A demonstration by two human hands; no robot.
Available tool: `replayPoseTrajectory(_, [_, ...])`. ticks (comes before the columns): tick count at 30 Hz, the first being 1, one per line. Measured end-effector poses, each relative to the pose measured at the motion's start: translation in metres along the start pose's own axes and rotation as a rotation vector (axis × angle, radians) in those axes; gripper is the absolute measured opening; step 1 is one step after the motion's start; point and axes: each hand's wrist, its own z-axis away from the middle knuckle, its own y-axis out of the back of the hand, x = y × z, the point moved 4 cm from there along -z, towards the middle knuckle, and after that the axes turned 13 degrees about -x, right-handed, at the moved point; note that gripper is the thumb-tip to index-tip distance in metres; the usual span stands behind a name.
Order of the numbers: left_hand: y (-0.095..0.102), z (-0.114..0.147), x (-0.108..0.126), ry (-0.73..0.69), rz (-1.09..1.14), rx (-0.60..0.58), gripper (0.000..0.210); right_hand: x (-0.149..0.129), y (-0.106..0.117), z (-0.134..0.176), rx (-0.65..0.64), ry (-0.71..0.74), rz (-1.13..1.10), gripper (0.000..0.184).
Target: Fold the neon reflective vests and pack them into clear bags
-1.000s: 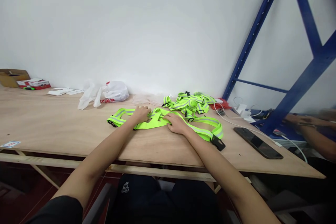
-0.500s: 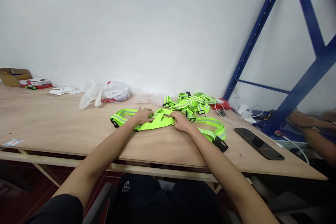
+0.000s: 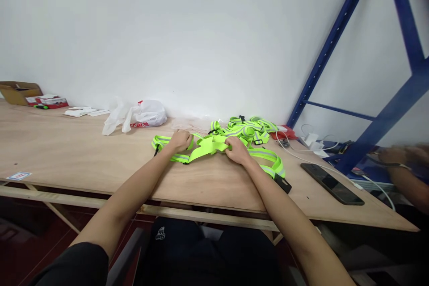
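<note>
A neon-green reflective vest [image 3: 208,146] made of straps lies partly lifted between my hands on the wooden table. My left hand [image 3: 181,140] is closed on its left strap, with the fingertips hidden under the hand. Closed around the right part of the centre is my right hand [image 3: 237,150]. A strap with a grey stripe loops out beyond my right hand and ends at a black buckle [image 3: 282,183]. Another loop with a dark clip lies left of my left hand. Just behind sits a heap of similar green straps [image 3: 244,128].
A black phone [image 3: 331,183] and white cables lie at the right, beside a blue metal rack [image 3: 335,44]. A white plastic bag [image 3: 152,114] stands at the back; papers, a red-white box [image 3: 47,101] and a cardboard box [image 3: 18,94] are far left. Another person's arm shows at the right edge.
My left hand has gone from spread fingers to a closed grip. The vest's middle has been raised and bunched, and its left loop has been drawn to the right.
</note>
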Motion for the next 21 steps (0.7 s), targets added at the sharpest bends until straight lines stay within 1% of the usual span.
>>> replayPoseTrajectory(7, [0.018,0.006,-0.025,0.135,0.332,0.200,0.039,0.004,0.003,0.002,0.013,-0.099,-0.005,0.009])
replayPoseTrajectory(12, [0.026,0.010,-0.035,0.191,0.538,0.313,0.033,0.007,0.004,0.002,0.068,-0.154,-0.075,0.007])
replayPoseTrajectory(16, [0.032,0.012,-0.041,0.214,0.677,0.414,0.033,0.019,0.009,0.005,0.188,-0.205,-0.221,0.010])
replayPoseTrajectory(19, [0.038,0.015,-0.045,0.226,0.779,0.483,0.033,0.033,0.015,0.008,0.316,-0.236,-0.367,0.013])
replayPoseTrajectory(21, [0.042,0.014,-0.047,0.230,0.855,0.516,0.028,0.043,0.019,0.010,0.405,-0.250,-0.474,0.014])
